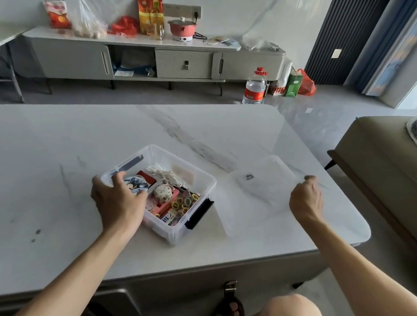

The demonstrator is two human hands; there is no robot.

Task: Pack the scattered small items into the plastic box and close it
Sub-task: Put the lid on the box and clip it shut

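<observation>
Since the small things lay inside the box (162, 227), at the centre of the frame on the table (40, 161), the step in hand looked to be fetching the lid (259, 189), which lay flat on the tabletop just right of the box. Done well, the lid would be lifted by its edge, carried level over the box, lined up at all four corners and pressed down before the dark latch (199, 214) on the box's right end was swung up. The left hand (118, 198), lower centre, curled over the box's near-left corner and steadied it. The right hand (305, 198), centre right, reached out on an extended arm, fingers curled, seemingly pinching the lid's far edge.
</observation>
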